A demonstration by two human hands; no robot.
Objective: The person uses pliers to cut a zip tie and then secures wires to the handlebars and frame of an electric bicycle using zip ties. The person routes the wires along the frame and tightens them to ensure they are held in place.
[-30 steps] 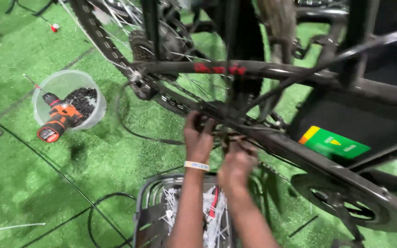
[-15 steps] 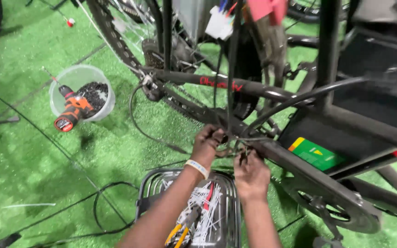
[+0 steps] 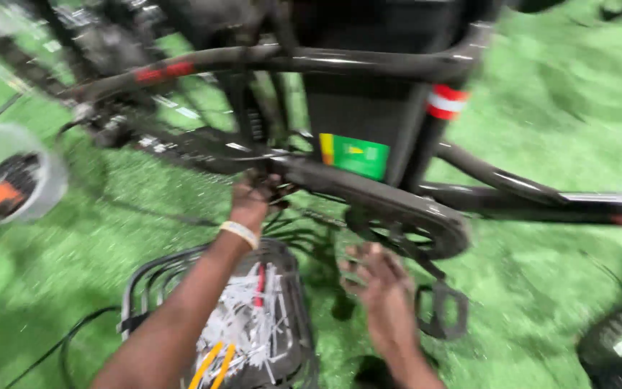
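Note:
A black bicycle frame (image 3: 368, 61) lies across the green turf, its chain guard (image 3: 397, 209) and pedal (image 3: 440, 310) near the middle. My left hand (image 3: 252, 198), with a pale band on the wrist, is up against the frame by the black cables, fingers curled on them. My right hand (image 3: 379, 284) hovers lower, fingers spread, holding nothing, just left of the pedal. The view is blurred by motion.
A wire basket (image 3: 138, 281) with white cable ties and some red and yellow tools sits below my arms. A clear tub (image 3: 44, 166) with an orange drill stands at the left edge. A dark tyre (image 3: 617, 353) shows at the lower right.
The camera has swung right. My right hand has come off the frame and dropped toward the pedal with fingers apart. My left hand stays at the cables.

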